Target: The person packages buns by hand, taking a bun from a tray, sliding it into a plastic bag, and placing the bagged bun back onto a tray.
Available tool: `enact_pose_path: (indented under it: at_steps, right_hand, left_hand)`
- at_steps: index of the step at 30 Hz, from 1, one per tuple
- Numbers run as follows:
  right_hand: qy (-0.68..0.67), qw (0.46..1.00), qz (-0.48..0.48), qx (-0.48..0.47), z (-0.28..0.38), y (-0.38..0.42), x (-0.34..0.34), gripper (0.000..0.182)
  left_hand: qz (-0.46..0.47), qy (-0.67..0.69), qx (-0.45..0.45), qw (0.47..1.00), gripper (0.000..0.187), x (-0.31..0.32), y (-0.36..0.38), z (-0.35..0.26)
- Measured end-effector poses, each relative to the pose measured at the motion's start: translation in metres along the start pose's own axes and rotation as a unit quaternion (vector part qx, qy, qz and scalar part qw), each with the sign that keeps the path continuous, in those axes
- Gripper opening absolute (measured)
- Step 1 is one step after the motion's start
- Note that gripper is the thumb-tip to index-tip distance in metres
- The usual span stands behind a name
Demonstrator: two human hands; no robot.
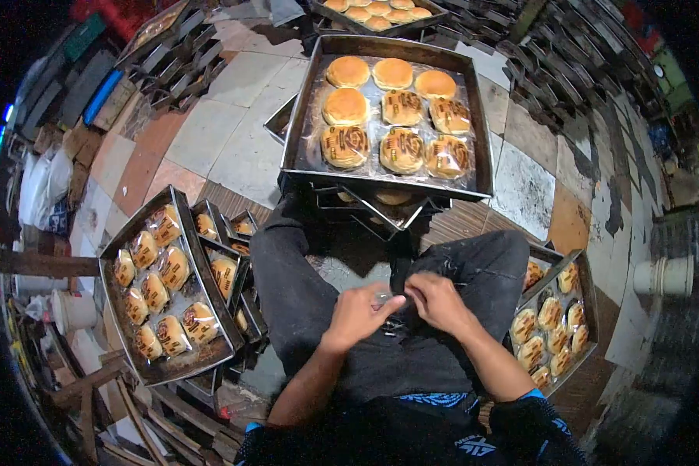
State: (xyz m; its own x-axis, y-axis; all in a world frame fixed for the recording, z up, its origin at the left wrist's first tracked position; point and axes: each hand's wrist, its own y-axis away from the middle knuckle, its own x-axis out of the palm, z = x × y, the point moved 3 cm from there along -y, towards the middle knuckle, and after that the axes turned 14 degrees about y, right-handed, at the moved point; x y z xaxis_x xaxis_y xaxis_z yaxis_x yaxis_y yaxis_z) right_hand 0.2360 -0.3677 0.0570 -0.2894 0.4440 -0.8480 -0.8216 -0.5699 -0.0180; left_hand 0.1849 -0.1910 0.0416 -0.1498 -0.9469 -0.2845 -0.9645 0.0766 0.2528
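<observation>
- Bringing both hands together over my lap, I am keeping my left hand and right hand just beside each other, fingertips nearly meeting.
- My left thumb and fingers are pinching what looks like a bit of clear plastic; it is showing too small for me to tell where its long axis is pointing.
- My left thumb is pointing across toward my right hand, whose fingers are curling inward; I cannot tell whether they are gripping anything.
- Beyond my knees, a front tray is resting on other trays, its near edge running crosswise to me, its right end slanting slightly closer.
- Four plain-topped buns are sitting in it: three along the far edge, one by the left edge.
- Five wrapped buns are filling the other places, three along the near edge, their printed sides facing up; being round, they are showing hardly any long axis.
- By my left leg, a left tray of wrapped buns is lying lengthwise away from me, its far end angling outward.
- By my right leg, a right tray is holding more.
</observation>
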Motion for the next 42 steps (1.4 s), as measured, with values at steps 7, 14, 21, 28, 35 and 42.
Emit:
enact_pose_path:
  at_steps: [7,14,21,28,35,42]
  right_hand:
    - [-0.125,0.991,-0.023,-0.028,0.017,-0.04,-0.088,0.029]
    - [-0.01,0.998,0.037,-0.042,-0.017,-0.025,-0.005,0.027]
    - [-0.011,0.988,0.109,-0.106,-0.017,-0.039,0.005,0.012]
    - [-0.177,0.959,-0.2,0.098,0.047,-0.076,-0.09,0.005]
    - [-0.111,0.984,-0.121,-0.069,0.092,-0.176,-0.082,0.014]
    - [-0.057,0.947,0.043,0.313,-0.071,-0.424,-0.025,0.044]
  left_hand:
    - [-0.01,0.116,0.065,0.991,0.016,-0.018,-0.016,-0.009]
    - [-0.072,0.089,0.027,0.993,0.063,-0.016,-0.016,0.019]
    - [-0.064,0.044,0.042,0.996,0.039,-0.014,-0.02,0.018]
    - [-0.199,0.665,0.052,0.718,0.013,-0.067,-0.026,0.006]
    - [-0.43,0.594,0.112,0.671,0.008,-0.144,-0.026,0.045]
    - [-0.45,0.66,0.092,0.594,0.009,-0.152,-0.029,0.065]
